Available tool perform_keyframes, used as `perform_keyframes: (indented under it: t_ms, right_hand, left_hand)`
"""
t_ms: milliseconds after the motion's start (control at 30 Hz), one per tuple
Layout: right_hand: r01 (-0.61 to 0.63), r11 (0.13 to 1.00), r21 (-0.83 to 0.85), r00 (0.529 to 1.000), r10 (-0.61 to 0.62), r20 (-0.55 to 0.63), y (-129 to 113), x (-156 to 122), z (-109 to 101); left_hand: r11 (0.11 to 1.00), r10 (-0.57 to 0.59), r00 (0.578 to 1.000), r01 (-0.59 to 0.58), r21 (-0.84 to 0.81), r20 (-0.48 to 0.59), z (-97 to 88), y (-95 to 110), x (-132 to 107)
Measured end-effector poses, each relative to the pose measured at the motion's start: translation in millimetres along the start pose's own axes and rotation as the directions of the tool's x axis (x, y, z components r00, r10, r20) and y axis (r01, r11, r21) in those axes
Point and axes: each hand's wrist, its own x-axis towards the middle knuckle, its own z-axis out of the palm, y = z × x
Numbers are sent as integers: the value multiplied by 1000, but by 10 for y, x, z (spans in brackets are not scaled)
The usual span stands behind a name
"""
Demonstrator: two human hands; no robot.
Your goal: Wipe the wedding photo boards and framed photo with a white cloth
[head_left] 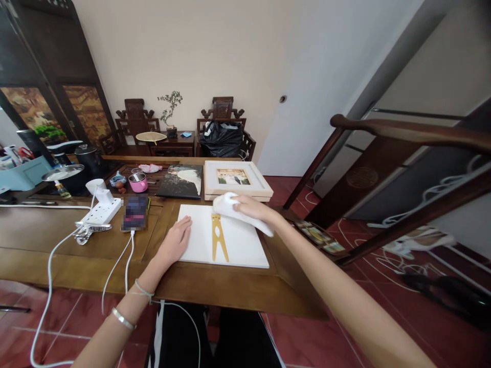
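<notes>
A white flat board (199,240) lies on the wooden table in front of me, with a flat gold two-legged piece (217,235), like a frame's easel stand, on its face. My left hand (177,239) rests on the board's left edge, fingers stretched out and holding nothing. In my right hand (251,208) is a bunched white cloth (226,204), held over the board's upper right part. One end of it hangs toward the right edge, and the cloth hides that corner. Whether it touches the surface there I cannot tell.
Behind the board sit a light wooden picture frame (264,189) and a dark picture panel (180,190). A phone (135,212) on a cable, a white power strip (104,210) and a pink cup (138,183) are to the left. A wooden chair (360,176) stands right.
</notes>
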Motion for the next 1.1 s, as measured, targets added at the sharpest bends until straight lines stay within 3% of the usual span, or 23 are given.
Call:
perform_keyframes:
  t_ms: [167, 333, 533, 633, 733, 967, 1100]
  right_hand:
    - [-50, 998, -38, 998, 48, -51, 152, -370, 116]
    - [-8, 997, -80, 1000, 6, -24, -86, -716, 307]
    - [-66, 993, -98, 990, 78, 119, -392, -1361, 286]
    - [-102, 990, -97, 980, 116, 161, -387, -1490, 277]
    - [-112, 987, -118, 984, 127, 123, -266, -1322, 266]
    - [21, 991, -130, 999, -17, 31, 47, -451, 71]
    - [29, 993, -115, 1000, -28, 6, 78, -278, 36]
  left_hand:
    - [1000, -9, 1000, 9, 11, 22, -25, 28, 12]
    - [1000, -14, 1000, 14, -11, 12, -32, 35, 16]
    - [1000, -8, 1000, 8, 5, 13, -6, 8, 16]
    - [1000, -9, 1000, 9, 6, 11, -1, 3, 15]
    - [1000, -2, 1000, 2, 4, 6, -7, 9, 13]
    - [1000, -10, 1000, 9, 5, 14, -17, 19, 16]
    - [1000, -27, 999, 27, -7, 24, -17, 18, 21]
